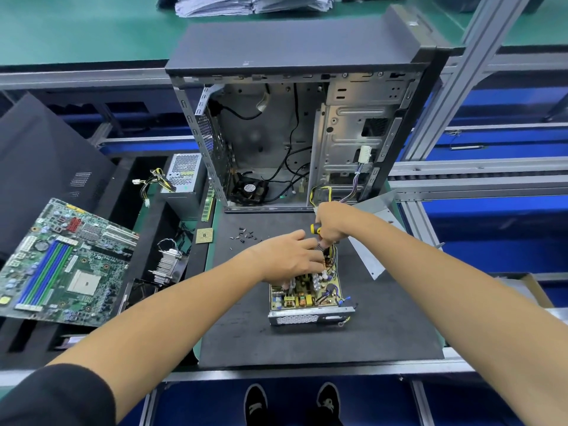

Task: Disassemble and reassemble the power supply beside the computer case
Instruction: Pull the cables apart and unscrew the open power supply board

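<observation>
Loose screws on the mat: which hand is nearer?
Left. The left hand lies just below-right of the loose screws; the right hand, gripping the screwdriver, is farther right.

Hands cover the far end of the open power supply [307,290], and the edges clip plenty.

The left hand [285,256] lies over the board's far components, hiding them; the right hand [330,222] wraps the screwdriver [316,229] so only a yellow-and-black bit of handle peeks out, tip out of sight. The small screws [244,235] on the mat are too tiny to count. The motherboard [64,262] runs off the left edge, the paper stack [252,4] off the top, the shoes [256,404] off the bottom.
</observation>
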Tool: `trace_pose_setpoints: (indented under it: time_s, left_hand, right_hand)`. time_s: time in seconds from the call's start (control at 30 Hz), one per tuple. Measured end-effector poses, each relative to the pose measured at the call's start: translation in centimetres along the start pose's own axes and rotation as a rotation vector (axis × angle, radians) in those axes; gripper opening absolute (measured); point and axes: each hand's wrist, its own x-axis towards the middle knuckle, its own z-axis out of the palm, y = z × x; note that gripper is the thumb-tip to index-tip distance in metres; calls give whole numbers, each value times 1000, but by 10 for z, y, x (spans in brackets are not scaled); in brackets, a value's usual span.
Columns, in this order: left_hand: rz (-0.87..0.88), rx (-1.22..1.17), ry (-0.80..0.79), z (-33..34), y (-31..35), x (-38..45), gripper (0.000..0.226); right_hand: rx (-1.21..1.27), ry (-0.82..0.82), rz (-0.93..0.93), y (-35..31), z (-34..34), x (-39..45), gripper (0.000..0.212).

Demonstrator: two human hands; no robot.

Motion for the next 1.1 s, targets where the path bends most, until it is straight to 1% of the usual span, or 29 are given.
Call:
trace_pose_setpoints:
  time_s: [0.17, 0.4, 0.7, 0.87, 1.0, 1.1]
  left_hand:
    - [2, -8, -2, -2, -4, 0, 69]
    - [-18, 25, 16, 3, -1, -3, 56]
    - [-6, -11, 20, 4, -3, -4, 66]
    - [14, -9, -12, 2, -7, -1, 72]
    - [6, -21, -10, 3, -3, -1, 68]
    - [-11, -52, -20, 2, 1, -1, 65]
  right_hand:
    - [-15, -7, 8, 1, 2, 7, 25]
    - [9, -91, -8, 4, -3, 10, 28]
    - [-59, -130, 3, 3, -5, 13, 32]
    - [-39, -142, 5, 4, -6, 13, 31]
    - [-54, -134, -3, 2, -7, 9, 31]
    - [15, -112, 1, 3, -7, 3, 27]
